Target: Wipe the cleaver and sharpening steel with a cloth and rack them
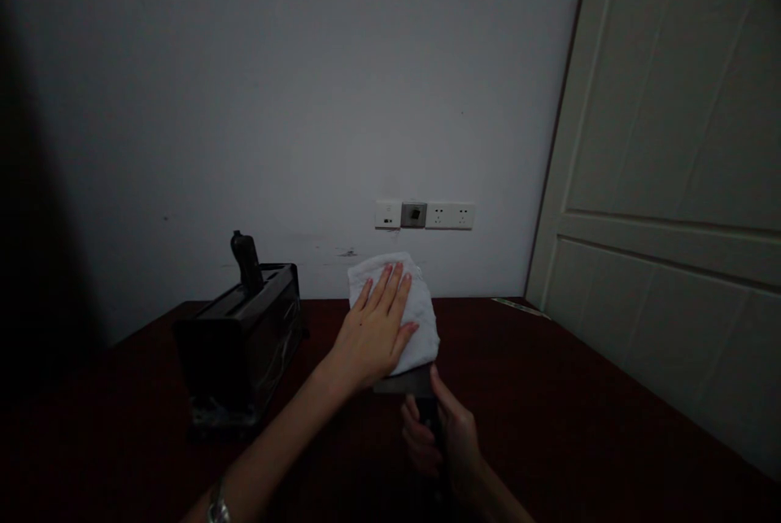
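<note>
My right hand (448, 433) is wrapped round the black handle of a kitchen cleaver (406, 382), its thumb pointing up near the blade. A white cloth (396, 263) covers most of the broad blade, leaving only the lower strip beside the handle showing. Flat on top of the cloth lies my left hand (375, 336), fingers stretched out and pointing away from me. The cleaver is held up over the dark red table, with the blade's far end hidden under the cloth.
On the left of the table (488, 393) stands a black knife block (211, 360) with a black handle (246, 259) sticking up from it. Behind are a white wall and a row of sockets (450, 215). A pale panelled door (659, 287) borders the right side.
</note>
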The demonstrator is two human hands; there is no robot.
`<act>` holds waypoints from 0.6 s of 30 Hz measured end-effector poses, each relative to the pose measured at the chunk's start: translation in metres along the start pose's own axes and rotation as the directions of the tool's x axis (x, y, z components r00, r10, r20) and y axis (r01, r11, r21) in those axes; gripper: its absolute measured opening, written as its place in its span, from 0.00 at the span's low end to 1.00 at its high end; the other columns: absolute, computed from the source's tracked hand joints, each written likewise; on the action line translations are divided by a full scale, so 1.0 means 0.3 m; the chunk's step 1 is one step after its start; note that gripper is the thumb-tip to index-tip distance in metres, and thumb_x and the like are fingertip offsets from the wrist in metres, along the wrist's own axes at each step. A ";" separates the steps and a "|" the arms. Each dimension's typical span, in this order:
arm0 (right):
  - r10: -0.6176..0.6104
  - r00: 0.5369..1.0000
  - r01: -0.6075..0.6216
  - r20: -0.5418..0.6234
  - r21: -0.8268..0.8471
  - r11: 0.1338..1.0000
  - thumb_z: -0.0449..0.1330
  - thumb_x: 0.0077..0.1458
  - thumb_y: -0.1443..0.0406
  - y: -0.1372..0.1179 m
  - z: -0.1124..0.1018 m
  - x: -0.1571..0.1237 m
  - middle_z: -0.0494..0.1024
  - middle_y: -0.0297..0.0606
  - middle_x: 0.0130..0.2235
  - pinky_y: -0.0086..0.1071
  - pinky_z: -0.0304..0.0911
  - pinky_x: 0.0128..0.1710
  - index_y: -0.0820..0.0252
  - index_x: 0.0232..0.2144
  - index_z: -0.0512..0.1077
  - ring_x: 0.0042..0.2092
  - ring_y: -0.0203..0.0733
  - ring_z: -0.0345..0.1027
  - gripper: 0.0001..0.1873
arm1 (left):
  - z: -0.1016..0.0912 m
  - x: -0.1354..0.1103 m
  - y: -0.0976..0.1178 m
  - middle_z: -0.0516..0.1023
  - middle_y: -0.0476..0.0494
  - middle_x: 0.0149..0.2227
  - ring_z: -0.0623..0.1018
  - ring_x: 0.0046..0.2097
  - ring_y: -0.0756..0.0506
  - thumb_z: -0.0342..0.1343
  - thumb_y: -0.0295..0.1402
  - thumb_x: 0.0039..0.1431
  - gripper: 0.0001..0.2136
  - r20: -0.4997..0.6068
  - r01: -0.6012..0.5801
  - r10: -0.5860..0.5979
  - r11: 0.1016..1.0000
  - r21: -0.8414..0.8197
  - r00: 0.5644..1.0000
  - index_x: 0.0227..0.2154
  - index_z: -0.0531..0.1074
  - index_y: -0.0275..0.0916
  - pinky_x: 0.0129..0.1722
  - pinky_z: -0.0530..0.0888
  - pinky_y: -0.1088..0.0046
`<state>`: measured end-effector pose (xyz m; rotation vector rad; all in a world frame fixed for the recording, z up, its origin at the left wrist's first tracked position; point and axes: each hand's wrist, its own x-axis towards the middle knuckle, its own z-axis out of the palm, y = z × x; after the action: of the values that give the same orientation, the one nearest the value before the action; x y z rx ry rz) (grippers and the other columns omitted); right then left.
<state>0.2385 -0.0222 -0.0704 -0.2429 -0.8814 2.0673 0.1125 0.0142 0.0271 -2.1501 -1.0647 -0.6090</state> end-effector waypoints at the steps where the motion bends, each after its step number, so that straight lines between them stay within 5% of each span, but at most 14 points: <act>1: -0.004 1.000 0.004 0.005 0.005 1.000 0.53 0.46 0.43 -0.001 -0.001 0.000 0.55 0.24 0.12 0.21 0.39 0.07 0.61 0.16 0.61 0.10 0.24 0.39 0.28 | 0.002 0.000 -0.002 0.38 0.36 0.64 0.39 0.64 0.41 0.37 0.40 0.63 0.28 -0.008 0.005 -0.005 1.000 -0.002 1.000 0.61 0.41 0.31 0.60 0.49 0.59; 7: -0.100 0.994 0.099 0.031 0.053 0.994 0.57 0.45 0.45 -0.022 -0.009 -0.006 0.55 0.24 0.12 0.21 0.40 0.07 0.62 0.16 0.62 0.11 0.24 0.38 0.26 | 0.009 -0.011 0.045 0.39 0.35 0.64 0.40 0.64 0.40 0.37 0.42 0.62 0.29 0.007 -0.018 0.019 1.000 -0.016 1.000 0.61 0.42 0.29 0.60 0.50 0.59; 18: -0.013 1.000 0.013 -0.017 -0.030 0.999 0.53 0.46 0.43 -0.002 0.002 -0.003 0.56 0.24 0.11 0.21 0.40 0.07 0.61 0.16 0.61 0.10 0.24 0.40 0.28 | 0.012 0.000 0.005 0.39 0.32 0.64 0.39 0.64 0.40 0.38 0.40 0.62 0.29 -0.071 0.119 -0.121 0.993 -0.021 0.990 0.61 0.41 0.27 0.59 0.52 0.57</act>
<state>0.2391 -0.0231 -0.0697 -0.2701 -0.9021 2.0381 0.1141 0.0163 0.0240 -2.0730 -1.1593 -0.7485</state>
